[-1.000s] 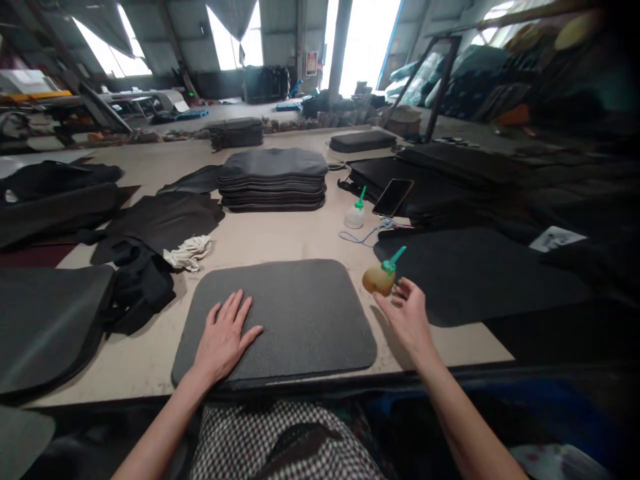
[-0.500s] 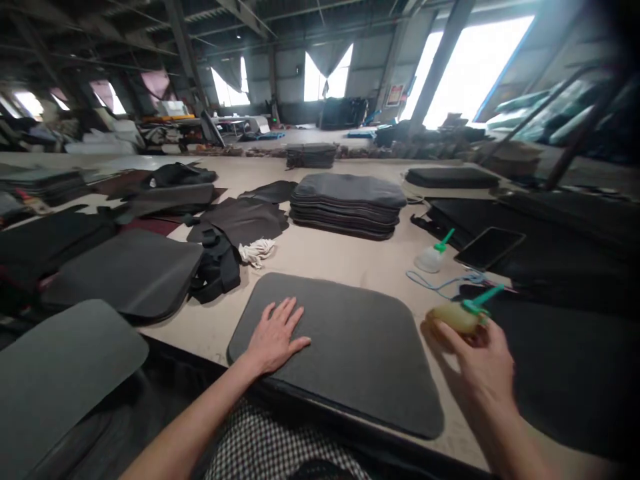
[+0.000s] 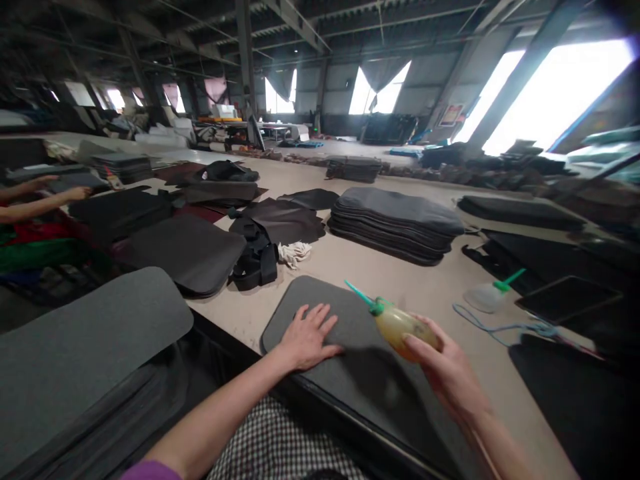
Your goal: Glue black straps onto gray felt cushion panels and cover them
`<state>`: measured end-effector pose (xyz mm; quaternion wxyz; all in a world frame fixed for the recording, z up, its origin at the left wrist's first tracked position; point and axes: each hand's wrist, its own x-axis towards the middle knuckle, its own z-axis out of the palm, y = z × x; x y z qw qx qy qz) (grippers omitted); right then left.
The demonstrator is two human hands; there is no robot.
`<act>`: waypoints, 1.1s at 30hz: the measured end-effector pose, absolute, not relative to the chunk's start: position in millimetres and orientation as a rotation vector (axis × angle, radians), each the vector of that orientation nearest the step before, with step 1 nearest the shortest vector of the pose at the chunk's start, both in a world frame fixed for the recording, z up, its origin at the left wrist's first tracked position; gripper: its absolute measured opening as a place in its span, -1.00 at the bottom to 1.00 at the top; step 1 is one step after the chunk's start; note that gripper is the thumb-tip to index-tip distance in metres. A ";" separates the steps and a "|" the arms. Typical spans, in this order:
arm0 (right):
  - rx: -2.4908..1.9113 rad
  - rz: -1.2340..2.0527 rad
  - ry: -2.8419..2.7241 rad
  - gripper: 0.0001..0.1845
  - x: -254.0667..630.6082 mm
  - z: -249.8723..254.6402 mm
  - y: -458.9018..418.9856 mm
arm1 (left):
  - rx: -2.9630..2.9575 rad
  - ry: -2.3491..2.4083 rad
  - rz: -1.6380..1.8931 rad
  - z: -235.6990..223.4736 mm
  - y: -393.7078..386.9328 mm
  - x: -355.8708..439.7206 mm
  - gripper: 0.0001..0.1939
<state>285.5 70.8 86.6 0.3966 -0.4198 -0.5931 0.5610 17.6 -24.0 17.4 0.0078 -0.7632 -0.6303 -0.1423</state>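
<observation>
A dark grey rounded panel [image 3: 370, 393] lies at the table's front edge. My left hand [image 3: 309, 338] rests on its left part with the fingers spread, palm down. Above the panel's right side, my right hand [image 3: 440, 357] grips a squeeze bottle [image 3: 400, 327] of yellowish liquid. The bottle is tilted, its green nozzle [image 3: 357, 293] pointing up and to the left. Its shadow falls on the panel. To the right stands a second, whitish squeeze bottle [image 3: 485, 298] with a green nozzle, beside a blue cord [image 3: 500, 329].
Behind the panel sits a stack of dark panels [image 3: 397, 227]. Black straps [image 3: 257, 260] and a white bundle of strings [image 3: 295, 253] lie to its left. A phone [image 3: 570, 298] rests at right. Another grey panel [image 3: 90, 340] is at lower left. A co-worker's hands [image 3: 75, 193] show at far left.
My right hand has lifted the bottle and brought it left over the panel, turning its nozzle leftward. My left hand stays on the panel. The view has swung left, revealing a co-worker's arms.
</observation>
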 end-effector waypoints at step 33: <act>-0.799 1.114 -2.153 -0.37 157.1 74.3 44.7 | -2.510 -2.217 -0.421 26.4 -41.6 32.4 -0.18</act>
